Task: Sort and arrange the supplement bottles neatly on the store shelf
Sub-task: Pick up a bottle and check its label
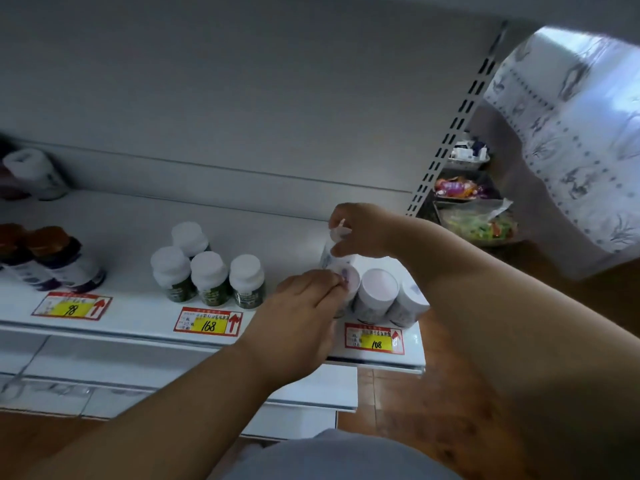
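On the white shelf (131, 216), my right hand (360, 230) grips a white bottle (329, 254) by its top, behind the front row above the 108 tag. My left hand (304, 306) holds a white-capped bottle (349, 278) at the left end of that row. Two more white bottles (379, 292) stand to its right. Several green-labelled bottles with white caps (207, 271) stand grouped above the 168 tag. Two dark bottles with brown caps (59, 258) lean above the 98 tag. One white bottle (34, 174) sits at the back left.
Price tags (207, 322) line the shelf's front edge. A slotted metal upright (457, 119) ends the shelf on the right. Beyond it lie bagged goods (478, 223) and a patterned curtain (571, 133). Lower white shelves (104, 368) and a wooden floor (415, 410) are below.
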### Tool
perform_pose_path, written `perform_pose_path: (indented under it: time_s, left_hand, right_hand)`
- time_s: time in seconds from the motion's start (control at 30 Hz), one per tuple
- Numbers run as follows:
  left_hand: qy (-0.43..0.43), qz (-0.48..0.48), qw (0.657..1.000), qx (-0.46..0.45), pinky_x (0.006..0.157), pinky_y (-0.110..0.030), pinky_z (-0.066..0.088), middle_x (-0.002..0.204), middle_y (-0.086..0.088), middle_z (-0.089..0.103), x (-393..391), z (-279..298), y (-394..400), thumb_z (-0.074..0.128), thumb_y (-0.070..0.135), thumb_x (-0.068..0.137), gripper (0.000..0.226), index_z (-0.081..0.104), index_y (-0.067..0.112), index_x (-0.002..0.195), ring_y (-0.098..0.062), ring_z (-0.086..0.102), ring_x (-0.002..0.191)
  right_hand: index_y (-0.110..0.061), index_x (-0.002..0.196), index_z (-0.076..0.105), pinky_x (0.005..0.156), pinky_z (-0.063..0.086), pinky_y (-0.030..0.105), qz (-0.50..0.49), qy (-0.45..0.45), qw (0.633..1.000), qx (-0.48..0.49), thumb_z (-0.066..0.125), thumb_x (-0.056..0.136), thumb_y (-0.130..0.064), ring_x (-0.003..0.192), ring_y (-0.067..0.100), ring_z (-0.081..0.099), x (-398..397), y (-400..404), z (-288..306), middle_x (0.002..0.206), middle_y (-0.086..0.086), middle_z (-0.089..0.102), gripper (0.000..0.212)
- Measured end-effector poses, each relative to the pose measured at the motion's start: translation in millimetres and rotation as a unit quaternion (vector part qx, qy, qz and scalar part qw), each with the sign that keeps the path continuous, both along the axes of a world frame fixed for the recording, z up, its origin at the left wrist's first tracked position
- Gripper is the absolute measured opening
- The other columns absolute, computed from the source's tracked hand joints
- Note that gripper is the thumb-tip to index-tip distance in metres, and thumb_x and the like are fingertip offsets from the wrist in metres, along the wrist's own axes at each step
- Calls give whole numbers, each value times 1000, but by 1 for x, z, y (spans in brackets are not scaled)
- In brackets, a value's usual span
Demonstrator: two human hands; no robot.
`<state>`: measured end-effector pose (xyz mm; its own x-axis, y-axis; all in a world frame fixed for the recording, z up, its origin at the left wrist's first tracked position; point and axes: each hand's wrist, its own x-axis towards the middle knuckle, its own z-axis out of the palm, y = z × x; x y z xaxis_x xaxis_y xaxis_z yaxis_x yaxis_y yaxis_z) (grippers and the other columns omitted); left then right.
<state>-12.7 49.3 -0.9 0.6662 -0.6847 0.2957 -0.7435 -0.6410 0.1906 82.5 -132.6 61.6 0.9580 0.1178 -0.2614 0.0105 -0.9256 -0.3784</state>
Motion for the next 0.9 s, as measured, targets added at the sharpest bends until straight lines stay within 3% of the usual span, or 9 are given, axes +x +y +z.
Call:
perform_pose_path:
  time_s: [0.13,0.37,0.5,0.67,0.9]
  left_hand:
    - [4,15,1000,-6,97,-32,45,125,2,56,0,-1,-3,65,30,78,53,51,20,128,-17,53,112]
    - [5,22,1000,-7,99,-31,43,125,3,57,0,-5,-2,66,32,78,53,52,21,128,-16,53,114]
    - [11,21,1000,-3,101,-32,42,127,1,58,0,-3,-3,65,33,80,52,52,20,129,-18,54,116]
    - [0,69,995,-72,105,-34,38,131,-3,56,-11,5,7,61,27,86,49,52,18,132,-20,50,120]
    - [-46,132,981,-131,92,-30,42,112,-3,61,-19,21,67,59,22,84,33,62,12,115,-21,54,102]
  right_hand:
    - [-28,117,57,82,55,38,23,23,999,-13,78,74,-39,96,25,60,3,0,3,112,-1,58,49]
    - [-27,113,62,86,52,36,44,24,999,-14,71,80,-36,100,22,58,-4,-1,5,114,-2,59,35]
    - [-28,117,59,88,50,35,36,21,999,-33,67,83,-39,102,22,57,-7,1,2,119,0,59,37]
    - [-27,128,51,88,43,30,40,-66,996,-39,54,90,-48,111,21,55,-14,11,9,127,1,55,44]
    - [-29,120,56,81,42,28,79,-183,978,55,58,89,-44,103,12,55,-45,83,45,114,-9,54,35]
